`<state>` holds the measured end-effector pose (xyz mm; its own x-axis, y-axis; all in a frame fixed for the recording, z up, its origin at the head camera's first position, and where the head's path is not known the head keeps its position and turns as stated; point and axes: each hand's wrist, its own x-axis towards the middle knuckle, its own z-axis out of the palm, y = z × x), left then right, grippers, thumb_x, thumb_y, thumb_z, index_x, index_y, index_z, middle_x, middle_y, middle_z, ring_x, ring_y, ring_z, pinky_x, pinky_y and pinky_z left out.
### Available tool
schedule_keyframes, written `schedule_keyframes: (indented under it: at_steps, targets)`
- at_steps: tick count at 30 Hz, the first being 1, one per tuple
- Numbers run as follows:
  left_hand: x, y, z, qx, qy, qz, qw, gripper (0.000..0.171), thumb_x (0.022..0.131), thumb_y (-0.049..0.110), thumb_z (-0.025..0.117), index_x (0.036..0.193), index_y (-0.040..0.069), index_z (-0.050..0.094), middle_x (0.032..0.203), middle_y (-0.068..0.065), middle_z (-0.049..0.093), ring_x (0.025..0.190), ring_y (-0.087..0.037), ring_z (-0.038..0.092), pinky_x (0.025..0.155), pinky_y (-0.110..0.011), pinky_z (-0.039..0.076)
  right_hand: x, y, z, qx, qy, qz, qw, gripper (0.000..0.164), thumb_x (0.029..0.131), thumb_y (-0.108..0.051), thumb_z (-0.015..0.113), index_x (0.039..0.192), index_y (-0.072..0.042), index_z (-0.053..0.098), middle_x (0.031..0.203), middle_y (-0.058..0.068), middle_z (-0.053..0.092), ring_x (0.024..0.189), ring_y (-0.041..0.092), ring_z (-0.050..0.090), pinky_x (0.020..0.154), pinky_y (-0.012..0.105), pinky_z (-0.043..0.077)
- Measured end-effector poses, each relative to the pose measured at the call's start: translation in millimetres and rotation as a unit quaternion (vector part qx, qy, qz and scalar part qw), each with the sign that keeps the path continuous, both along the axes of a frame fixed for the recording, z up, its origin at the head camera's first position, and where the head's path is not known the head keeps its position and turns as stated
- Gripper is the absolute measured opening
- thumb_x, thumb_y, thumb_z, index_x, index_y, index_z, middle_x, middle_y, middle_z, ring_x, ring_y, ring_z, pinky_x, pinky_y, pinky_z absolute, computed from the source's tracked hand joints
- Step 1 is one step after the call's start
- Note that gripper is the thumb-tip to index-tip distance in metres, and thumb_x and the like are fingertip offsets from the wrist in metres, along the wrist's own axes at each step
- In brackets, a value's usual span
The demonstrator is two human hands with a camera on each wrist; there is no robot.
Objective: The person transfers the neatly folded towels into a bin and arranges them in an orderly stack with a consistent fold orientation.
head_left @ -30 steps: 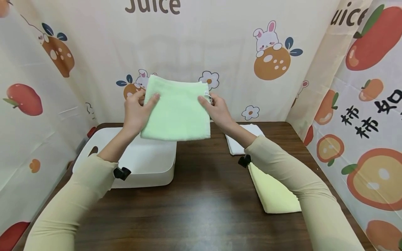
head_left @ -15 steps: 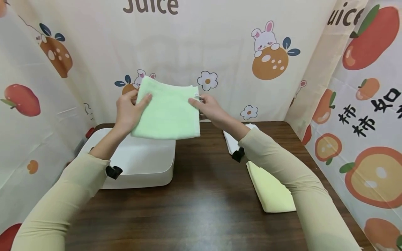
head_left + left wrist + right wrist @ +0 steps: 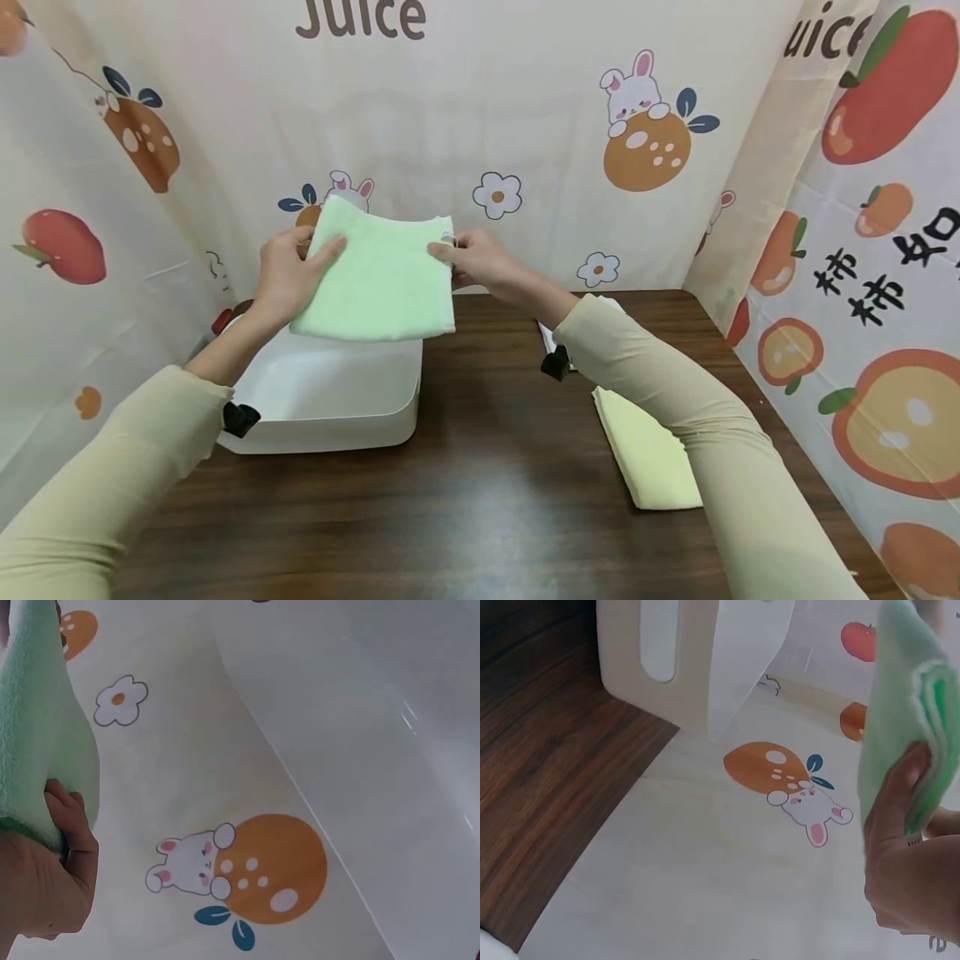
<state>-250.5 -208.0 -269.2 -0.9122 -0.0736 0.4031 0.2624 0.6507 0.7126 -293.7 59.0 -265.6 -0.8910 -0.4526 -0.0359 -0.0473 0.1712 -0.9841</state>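
Observation:
A folded light green towel (image 3: 378,279) hangs in the air between both hands in the head view. My left hand (image 3: 287,271) pinches its left edge, thumb on the near face. At the upper right edge, beside a small white tag, my right hand (image 3: 480,262) pinches it too. The right wrist view shows the layered folds of the towel (image 3: 911,727) between thumb and fingers. Below the towel, overlapped by it in the head view, stands a white plastic bin (image 3: 330,433) on the left of the table.
On the right of the dark wooden table (image 3: 465,500) lies a folded pale yellow towel (image 3: 648,454), partly under the right forearm. Behind it a folded white cloth (image 3: 547,337) is mostly hidden by the sleeve. Printed curtains (image 3: 540,108) enclose the back and sides.
Both hands have carried the green towel to the left and slightly down, further over the white bin. The yellow towel and white cloth have stayed in place.

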Motion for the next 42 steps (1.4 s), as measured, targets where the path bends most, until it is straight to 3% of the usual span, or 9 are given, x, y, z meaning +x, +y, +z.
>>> schedule_keyframes:
  at_steps: [5,10,19,23,27,36,42]
  targets:
    - [0.2,-7.2,-2.6,-0.01,-0.013,-0.005,0.9999,0.051,0.102,0.036,0.063,0.129,-0.008,0.062,0.11,-0.03,0.066,0.064,-0.001,0.054,0.053,-0.015,0.046,1.1,-6.4,0.8,0.005,-0.029,0.017,0.999,0.027,0.105,-0.017,0.059,0.107,0.009,0.065,0.099,0.015,0.066,0.077,0.018,0.066,0.082,0.037,0.058]
    - [2.3,-13.1,-4.5,-0.039,-0.026,-0.003,0.9989,0.049,0.102,0.033,0.063,0.124,-0.01,0.064,0.11,-0.03,0.065,0.064,-0.007,0.054,0.052,-0.016,0.045,0.3,-14.4,-2.5,0.025,-0.036,0.031,0.999,0.027,0.104,-0.016,0.06,0.101,0.01,0.067,0.099,0.015,0.068,0.079,0.019,0.067,0.083,0.038,0.059]
    - [5.5,-25.2,-11.8,-0.074,-0.055,-0.012,0.9957,0.042,0.103,0.029,0.062,0.111,-0.013,0.063,0.089,-0.025,0.062,0.059,-0.013,0.054,0.047,-0.023,0.046,-3.7,-33.2,-7.7,0.06,-0.062,0.051,0.995,0.024,0.101,-0.011,0.064,0.108,0.012,0.065,0.094,0.015,0.069,0.076,0.019,0.067,0.09,0.046,0.056]
    - [7.0,-32.2,-14.0,-0.078,-0.075,-0.007,0.9941,0.042,0.104,0.029,0.059,0.108,-0.013,0.062,0.083,-0.02,0.059,0.057,-0.013,0.052,0.046,-0.024,0.045,-0.6,-42.1,-5.5,0.059,-0.08,0.083,0.992,0.023,0.098,-0.008,0.067,0.114,0.008,0.064,0.096,0.015,0.07,0.076,0.02,0.069,0.084,0.043,0.059]
    - [8.3,-38.0,-14.4,-0.083,-0.091,0.004,0.9924,0.045,0.105,0.032,0.058,0.108,-0.013,0.061,0.082,-0.02,0.059,0.058,-0.014,0.052,0.047,-0.025,0.046,4.0,-50.4,-2.9,0.055,-0.091,0.107,0.989,0.024,0.1,-0.005,0.061,0.121,0.005,0.059,0.097,0.014,0.068,0.077,0.02,0.067,0.077,0.04,0.06]
    - [6.8,-48.4,-11.1,-0.093,-0.106,0.01,0.9899,0.047,0.105,0.034,0.057,0.111,-0.012,0.06,0.077,-0.016,0.057,0.055,-0.015,0.053,0.046,-0.029,0.047,5.2,-64.9,-3.5,0.061,-0.096,0.101,0.988,0.017,0.102,-0.001,0.053,0.115,0.008,0.059,0.09,0.015,0.064,0.073,0.022,0.066,0.067,0.033,0.06]
    - [5.8,-49.9,-6.2,-0.107,-0.111,0.004,0.988,0.046,0.105,0.034,0.057,0.11,-0.012,0.06,0.074,-0.014,0.056,0.053,-0.016,0.052,0.045,-0.029,0.046,5.1,-67.5,4.5,0.075,-0.104,0.092,0.987,0.015,0.102,0.001,0.053,0.114,0.009,0.056,0.09,0.016,0.062,0.073,0.023,0.065,0.072,0.035,0.061]
